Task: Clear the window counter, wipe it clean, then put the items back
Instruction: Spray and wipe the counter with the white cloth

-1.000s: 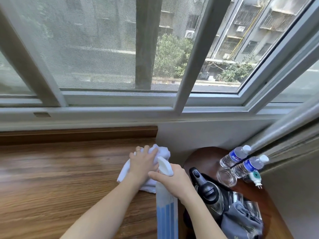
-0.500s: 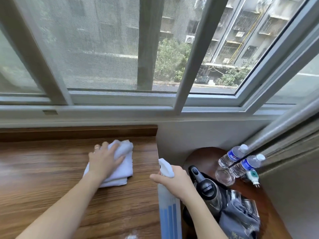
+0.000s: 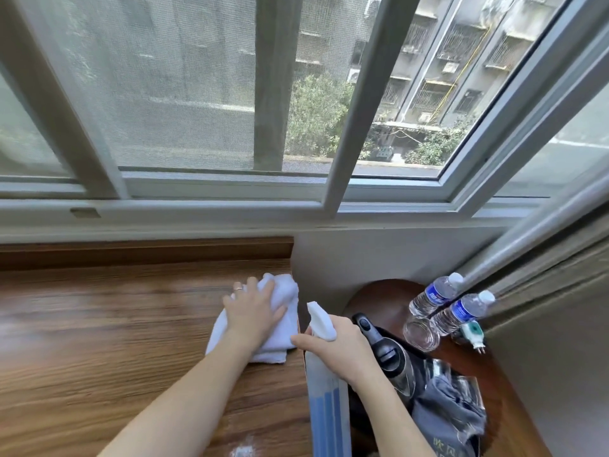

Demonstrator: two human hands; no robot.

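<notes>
Cloth (image 3: 280, 328), white and folded into a thick pad, lies on the wooden bench (image 3: 99, 324) just left of centre frame, hard against the bench's right end where the pale wall begins. It looks soft and limp, light enough to bunch up or slide if pushed carelessly, so a flat palm on top seems the best hold. That is how the left hand (image 3: 252, 316) has it: fingers spread, pressing the pad down, a ring on one finger. The far corner of the cloth humps up past the fingertips.

The right hand (image 3: 342, 349) is wrapped around the neck of a spray bottle (image 3: 324, 390), lower centre, its white nozzle pointing up and away, blue liquid showing in the clear body. Probably light plastic, possibly slick if wet.

The bench shows nothing standing on it. At lower right a round side table (image 3: 372, 291) carries two water bottles (image 3: 435, 295), a glass (image 3: 421, 334) and a kettle (image 3: 392, 357), which I take for the cleared items.
</notes>
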